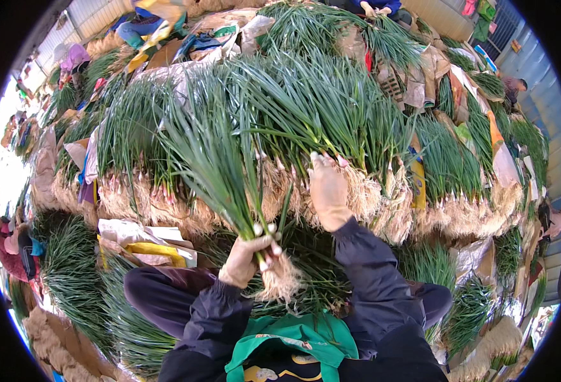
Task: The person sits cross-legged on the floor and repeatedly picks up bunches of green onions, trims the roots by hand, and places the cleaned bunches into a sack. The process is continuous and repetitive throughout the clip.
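Observation:
My left hand [242, 262], in a pale glove, is closed around a bunch of green garlic or similar onion-like plants [228, 191]. Their leaves point up and away from me. White bulbs and a tuft of pale roots [280, 279] stick out past my thumb. My right hand [329, 191], gloved too, reaches forward to the long pile of the same plants [309, 105]. Its fingertips touch the stems near a few pinkish bulbs [340, 161]; whether they grip any is hidden. Roots of the pile [364, 191] hang towards me.
A green apron [295, 329] covers my lap between bent knees. Folded sacks [147, 243] lie at my left, beside more plants [72, 281]. Another row of plants [447, 157] stands to the right. Other people work around, including one in blue sleeves [388, 5] at the far side.

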The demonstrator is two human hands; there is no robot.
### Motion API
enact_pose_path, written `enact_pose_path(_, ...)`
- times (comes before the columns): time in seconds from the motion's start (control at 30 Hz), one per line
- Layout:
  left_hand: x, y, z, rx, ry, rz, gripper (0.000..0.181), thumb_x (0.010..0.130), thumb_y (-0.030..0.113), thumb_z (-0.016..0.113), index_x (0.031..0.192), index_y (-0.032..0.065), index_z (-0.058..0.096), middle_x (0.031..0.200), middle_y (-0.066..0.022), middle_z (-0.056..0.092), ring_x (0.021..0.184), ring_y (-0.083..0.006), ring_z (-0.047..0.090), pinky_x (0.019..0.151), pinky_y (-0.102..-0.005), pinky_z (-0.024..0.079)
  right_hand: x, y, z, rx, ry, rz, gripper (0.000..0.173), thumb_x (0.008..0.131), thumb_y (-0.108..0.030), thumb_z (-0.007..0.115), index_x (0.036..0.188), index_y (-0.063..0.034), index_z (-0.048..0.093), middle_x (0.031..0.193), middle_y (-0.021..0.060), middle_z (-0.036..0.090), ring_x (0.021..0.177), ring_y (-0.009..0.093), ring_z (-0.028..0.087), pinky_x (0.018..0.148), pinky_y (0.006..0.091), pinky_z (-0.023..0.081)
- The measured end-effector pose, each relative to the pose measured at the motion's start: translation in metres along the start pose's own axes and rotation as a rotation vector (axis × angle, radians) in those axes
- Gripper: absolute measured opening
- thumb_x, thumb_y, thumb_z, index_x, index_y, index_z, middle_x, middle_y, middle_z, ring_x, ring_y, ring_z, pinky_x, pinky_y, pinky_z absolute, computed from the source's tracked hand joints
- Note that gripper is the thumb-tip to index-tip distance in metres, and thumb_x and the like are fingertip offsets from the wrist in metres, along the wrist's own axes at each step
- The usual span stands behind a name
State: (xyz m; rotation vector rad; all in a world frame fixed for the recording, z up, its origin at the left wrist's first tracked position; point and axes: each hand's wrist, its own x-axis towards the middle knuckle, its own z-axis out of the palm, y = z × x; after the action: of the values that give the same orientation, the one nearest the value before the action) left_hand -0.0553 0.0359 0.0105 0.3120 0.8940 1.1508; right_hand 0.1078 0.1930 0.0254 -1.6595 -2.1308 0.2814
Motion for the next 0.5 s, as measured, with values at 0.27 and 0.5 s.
enact_pose_path(0.27, -0.057, 0.002, -0.019, 0.08, 0.12, 0.284, 0.049, 0.078, 0.001, 0.063, 0.121, -0.0009, 0.04, 0.08, -0.0119, 0.059, 0.059, -0.0217, 0.065, 0.042, -0.0276, 0.052, 0.016, 0.034, -0.053, 0.701, -0.424, 0.059, 0.03, 0.084, -0.024, 0.064, 0.107, -0.0058, 0.067, 0.075, 0.0007, 0.062, 0.065, 0.009, 0.055, 0.057, 0.0244, 0.043)
enact_pose_path(0.5, 0.022, 0.014, 0.033, 0.031, 0.071, 0.155, 0.021, 0.081, -0.006, 0.055, 0.1, -0.0042, 0.049, 0.093, -0.0138, 0.061, 0.065, -0.0159, 0.062, 0.055, -0.0282, 0.054, -0.085, 0.147, -0.185, 0.282, -0.17, 0.306, 0.026, 0.083, -0.027, 0.064, 0.088, -0.0012, 0.067, 0.068, 0.0034, 0.059, 0.066, 0.011, 0.053, 0.06, 0.0286, 0.04)
